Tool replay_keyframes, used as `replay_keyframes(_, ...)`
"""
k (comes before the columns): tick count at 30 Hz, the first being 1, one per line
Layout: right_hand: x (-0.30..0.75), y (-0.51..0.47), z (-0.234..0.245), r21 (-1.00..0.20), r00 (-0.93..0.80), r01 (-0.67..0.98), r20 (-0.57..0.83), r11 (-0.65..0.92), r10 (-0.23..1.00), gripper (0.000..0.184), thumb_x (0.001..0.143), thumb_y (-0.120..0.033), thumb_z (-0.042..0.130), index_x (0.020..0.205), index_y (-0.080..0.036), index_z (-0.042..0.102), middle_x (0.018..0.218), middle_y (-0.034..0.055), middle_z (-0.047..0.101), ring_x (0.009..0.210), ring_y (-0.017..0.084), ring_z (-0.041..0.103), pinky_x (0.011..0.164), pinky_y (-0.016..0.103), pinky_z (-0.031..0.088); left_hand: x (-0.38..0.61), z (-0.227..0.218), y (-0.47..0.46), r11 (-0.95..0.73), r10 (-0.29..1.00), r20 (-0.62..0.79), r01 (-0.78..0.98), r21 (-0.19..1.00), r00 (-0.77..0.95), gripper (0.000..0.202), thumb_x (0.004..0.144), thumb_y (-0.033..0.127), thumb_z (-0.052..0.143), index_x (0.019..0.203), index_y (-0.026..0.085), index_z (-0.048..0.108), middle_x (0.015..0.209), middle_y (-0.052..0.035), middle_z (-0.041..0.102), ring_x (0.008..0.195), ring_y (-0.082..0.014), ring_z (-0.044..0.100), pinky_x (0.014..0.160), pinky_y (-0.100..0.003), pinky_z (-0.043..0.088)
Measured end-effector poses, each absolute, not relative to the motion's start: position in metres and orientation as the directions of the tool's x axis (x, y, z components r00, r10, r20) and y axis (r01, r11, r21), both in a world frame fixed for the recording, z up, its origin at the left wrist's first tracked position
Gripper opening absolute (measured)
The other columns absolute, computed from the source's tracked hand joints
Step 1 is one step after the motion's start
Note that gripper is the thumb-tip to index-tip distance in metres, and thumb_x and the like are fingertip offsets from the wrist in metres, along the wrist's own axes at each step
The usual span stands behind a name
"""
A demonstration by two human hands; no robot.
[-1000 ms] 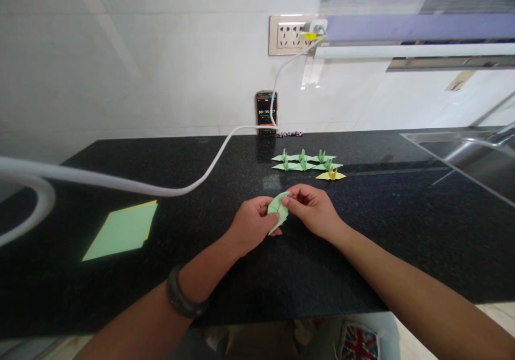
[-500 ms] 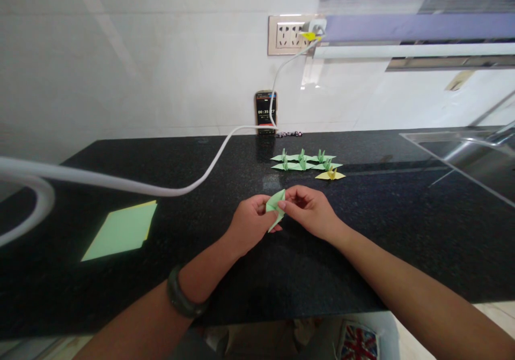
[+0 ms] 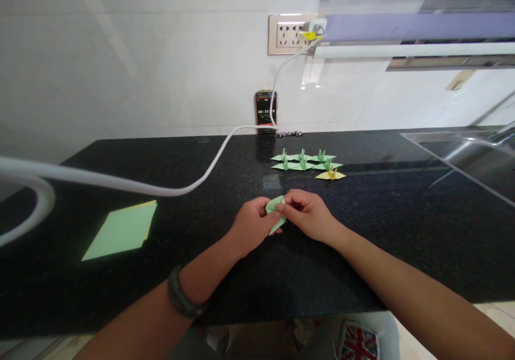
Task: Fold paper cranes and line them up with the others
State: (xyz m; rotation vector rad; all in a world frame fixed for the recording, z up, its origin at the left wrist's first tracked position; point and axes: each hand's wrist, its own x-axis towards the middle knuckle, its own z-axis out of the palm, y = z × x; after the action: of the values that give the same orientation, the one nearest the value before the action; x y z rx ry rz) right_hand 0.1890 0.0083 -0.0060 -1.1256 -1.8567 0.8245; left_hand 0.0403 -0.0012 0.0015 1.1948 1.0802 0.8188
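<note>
Between my two hands is a folded piece of green origami paper (image 3: 275, 205), held above the black countertop. My left hand (image 3: 252, 225) pinches it from the left, thumb on its face and the other fingers behind. From the right, my right hand (image 3: 309, 213) grips its edge between thumb and curled fingers. Part of the paper is covered by both thumbs. Just beyond my hands stand several green paper cranes (image 3: 303, 162) in two rows, with one yellow paper crane (image 3: 331, 175) in front of them at the right.
A stack of green and yellow paper sheets (image 3: 120, 231) lies at the left. A white cable (image 3: 173, 191) runs across the left side to a wall socket (image 3: 287, 35). A phone (image 3: 265, 112) showing a timer leans on the wall. The sink (image 3: 478, 156) is at the right.
Both hands have dipped slightly with the green paper. The paper looks narrower and more folded over beneath my thumbs. The cranes and the sheet stack have stayed put.
</note>
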Motion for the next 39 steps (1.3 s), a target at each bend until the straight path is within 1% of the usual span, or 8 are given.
replay_keyframes(4,0.189,0.009,-0.005,-0.878,-0.274,0.337,0.255,0.34,0.928,0.017,0.074,-0.029,0.054,0.065,-0.015,0.059,0.06,0.0004,0.055,0.055,0.01,0.047,0.051,0.021,0.038,0.04,0.002,-0.001,0.214,0.927,-0.211,0.025,0.977,0.311,0.018,0.066,0.027,0.061,0.076,0.014,0.053,0.058,0.0023,0.056,0.047,-0.0083,0.054,0.05,-0.023,0.048)
replay_keyframes(7,0.19,0.009,-0.004,-0.9,-0.246,0.323,0.219,0.293,0.944,0.018,0.072,-0.03,0.056,0.064,-0.015,0.06,0.059,0.0002,0.055,0.054,0.01,0.047,0.05,0.021,0.038,0.038,0.001,-0.001,0.195,0.927,-0.202,0.053,0.979,0.317,0.019,0.067,0.027,0.061,0.078,0.013,0.054,0.06,0.0013,0.057,0.047,-0.0084,0.054,0.047,-0.021,0.046)
replay_keyframes(14,0.192,0.008,-0.002,-0.888,-0.237,0.346,0.23,0.303,0.944,0.022,0.073,-0.032,0.055,0.061,-0.014,0.06,0.056,-0.0006,0.052,0.051,0.009,0.044,0.049,0.021,0.035,0.036,0.0,-0.002,0.153,0.922,-0.173,0.084,0.985,0.346,0.019,0.07,0.028,0.058,0.081,0.013,0.054,0.064,-0.0005,0.057,0.048,-0.0082,0.053,0.047,-0.021,0.045)
replay_keyframes(21,0.193,0.007,0.002,-0.918,-0.204,0.271,0.238,0.289,0.95,0.018,0.075,-0.03,0.053,0.076,-0.016,0.065,0.067,0.0021,0.061,0.056,0.01,0.05,0.051,0.023,0.04,0.037,0.001,-0.003,0.168,0.918,-0.191,0.096,0.981,0.347,0.017,0.07,0.025,0.056,0.081,0.012,0.054,0.065,-0.0013,0.057,0.048,-0.0078,0.053,0.048,-0.021,0.047)
replay_keyframes(24,0.192,0.007,0.001,-0.926,-0.185,0.265,0.225,0.269,0.957,0.019,0.076,-0.031,0.053,0.076,-0.015,0.064,0.063,0.0017,0.059,0.054,0.01,0.05,0.051,0.022,0.04,0.038,0.0,-0.003,0.181,0.918,-0.2,0.088,0.98,0.342,0.016,0.07,0.024,0.056,0.08,0.012,0.054,0.064,-0.0011,0.058,0.048,-0.0077,0.053,0.048,-0.021,0.047)
replay_keyframes(32,0.195,0.014,-0.002,-0.964,-0.115,0.188,0.17,0.189,0.979,0.039,0.081,-0.045,0.039,0.069,-0.013,0.059,0.055,0.0012,0.053,0.044,0.009,0.046,0.044,0.022,0.038,0.039,0.001,-0.001,0.222,0.923,-0.236,0.081,0.972,0.303,0.015,0.066,0.021,0.059,0.076,0.012,0.054,0.059,0.0004,0.057,0.046,-0.0083,0.053,0.045,-0.022,0.047)
replay_keyframes(37,0.192,0.013,-0.008,-0.957,-0.223,0.205,0.157,0.204,0.962,0.022,0.07,-0.036,0.059,0.07,-0.015,0.055,0.059,-0.001,0.053,0.049,0.008,0.045,0.047,0.02,0.037,0.038,0.002,-0.001,0.21,0.932,-0.219,0.064,0.976,0.287,0.015,0.066,0.023,0.06,0.074,0.012,0.054,0.058,0.0004,0.057,0.044,-0.0078,0.052,0.044,-0.021,0.045)
replay_keyframes(39,0.19,0.011,-0.01,-0.948,-0.241,0.229,0.164,0.22,0.957,0.02,0.069,-0.033,0.06,0.067,-0.015,0.052,0.058,-0.0022,0.051,0.049,0.007,0.043,0.046,0.02,0.035,0.038,0.001,-0.001,0.205,0.931,-0.214,0.062,0.977,0.295,0.016,0.066,0.024,0.06,0.075,0.012,0.054,0.058,0.0004,0.057,0.044,-0.0081,0.052,0.044,-0.021,0.045)
